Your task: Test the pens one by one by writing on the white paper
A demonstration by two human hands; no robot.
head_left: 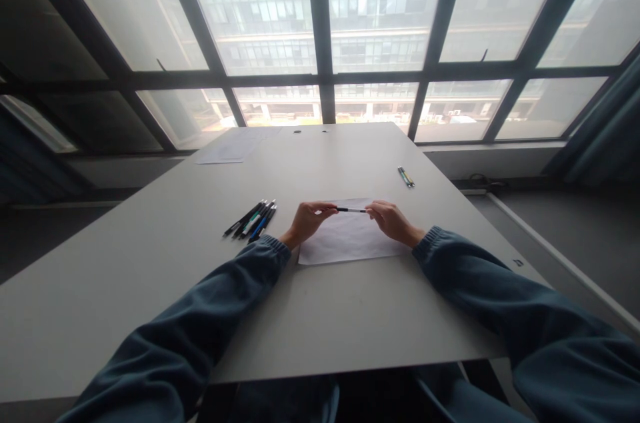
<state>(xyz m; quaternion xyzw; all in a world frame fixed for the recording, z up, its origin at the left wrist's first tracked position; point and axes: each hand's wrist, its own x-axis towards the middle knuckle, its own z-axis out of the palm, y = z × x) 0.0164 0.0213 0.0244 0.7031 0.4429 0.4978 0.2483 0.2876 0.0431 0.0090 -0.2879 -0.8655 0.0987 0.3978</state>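
Note:
Between my two hands a slim pen (351,210) lies level, black toward the left and whitish toward the right. My left hand (311,218) pinches its left end with thumb and fingers. The right end is pinched by my right hand (391,220). Both ends of the pen are partly covered by my fingertips. Beneath the hands, a white sheet of paper (345,246) rests on the table. A bunch of several pens (253,220), mostly black with some green and blue, lies to the left of my left hand.
Two slim pens (406,176) lie together on the white table (350,316), beyond my right hand. More white paper (225,151) is at the far left. A small dark round object (297,132) sits near the far edge. Large windows stand behind the table.

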